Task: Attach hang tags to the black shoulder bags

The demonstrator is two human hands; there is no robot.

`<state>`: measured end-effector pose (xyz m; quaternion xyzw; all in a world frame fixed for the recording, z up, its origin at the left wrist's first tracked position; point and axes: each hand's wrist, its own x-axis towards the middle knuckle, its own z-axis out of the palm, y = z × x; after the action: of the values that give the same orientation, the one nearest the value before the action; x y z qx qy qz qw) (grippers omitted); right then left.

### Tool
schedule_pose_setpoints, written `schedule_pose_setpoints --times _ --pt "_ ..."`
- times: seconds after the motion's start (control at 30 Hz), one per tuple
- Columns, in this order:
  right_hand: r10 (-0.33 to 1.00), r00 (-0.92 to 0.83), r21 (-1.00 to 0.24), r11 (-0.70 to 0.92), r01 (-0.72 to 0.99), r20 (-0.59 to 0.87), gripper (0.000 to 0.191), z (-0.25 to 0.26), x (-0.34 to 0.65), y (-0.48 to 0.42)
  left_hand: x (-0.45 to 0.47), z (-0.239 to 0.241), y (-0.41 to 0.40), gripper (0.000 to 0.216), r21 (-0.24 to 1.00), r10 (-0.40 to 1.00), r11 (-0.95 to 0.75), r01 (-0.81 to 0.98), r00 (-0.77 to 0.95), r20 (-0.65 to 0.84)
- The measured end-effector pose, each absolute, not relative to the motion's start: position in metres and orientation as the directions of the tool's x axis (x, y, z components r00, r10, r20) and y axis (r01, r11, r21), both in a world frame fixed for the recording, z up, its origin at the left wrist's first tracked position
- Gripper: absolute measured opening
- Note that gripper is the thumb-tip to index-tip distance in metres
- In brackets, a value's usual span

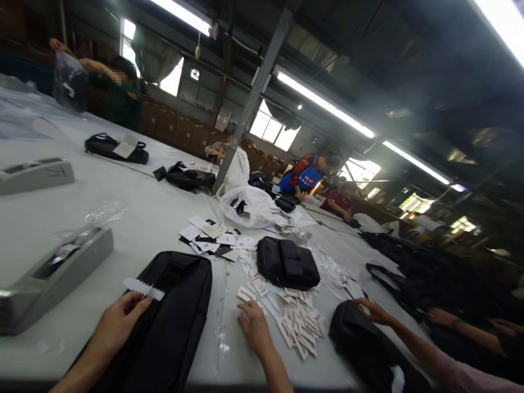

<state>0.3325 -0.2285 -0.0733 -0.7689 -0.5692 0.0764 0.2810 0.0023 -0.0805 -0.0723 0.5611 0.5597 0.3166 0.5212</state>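
Note:
A black bag [180,311] lies in front of me on the white table. My left hand [118,322] rests over its left side, thumb and fingers pinched on a white saw-edged strip [143,288] that lies across the bag near its zip opening. To the right of the bag my right hand [257,327] reaches over the table, fingers bent and apart, with nothing visible in them. Just beyond its fingertips is a small white packet with red print [246,294]. A heap of like packets [303,330] spreads to the right of that hand.
Tape dispensers [77,262] stand at the left. Ahead are a pile of tags [213,237], a small black bag [287,262] and a white plastic bag [248,206]. At right, a co-worker's hand [374,311] touches another black bag [368,344]. Other people work farther off.

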Motion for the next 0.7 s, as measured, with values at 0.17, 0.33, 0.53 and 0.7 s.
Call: schedule_pose_setpoints --times 0.17,0.33,0.53,0.7 --pt "0.914 0.35 -0.525 -0.199 0.828 0.206 0.023 -0.085 0.331 -0.218 0.003 -0.075 -0.082 0.046 0.971 0.952 0.171 0.169 0.225 -0.207" --pt "0.85 0.442 -0.638 -0.176 0.749 0.285 0.031 -0.085 0.343 -0.215 0.003 -0.075 -0.082 0.05 0.978 0.961 0.133 0.158 0.222 -0.166" --pt "0.684 0.689 -0.874 -0.156 0.46 0.24 0.055 -0.034 0.374 -0.17 0.012 -0.069 -0.088 0.056 0.971 0.962 0.224 0.079 0.138 -0.234" --pt "0.712 0.649 -0.88 -0.094 0.466 0.267 0.06 0.018 0.38 -0.145 0.028 -0.082 -0.101 0.052 0.941 0.93 0.34 -0.003 0.152 -0.335"
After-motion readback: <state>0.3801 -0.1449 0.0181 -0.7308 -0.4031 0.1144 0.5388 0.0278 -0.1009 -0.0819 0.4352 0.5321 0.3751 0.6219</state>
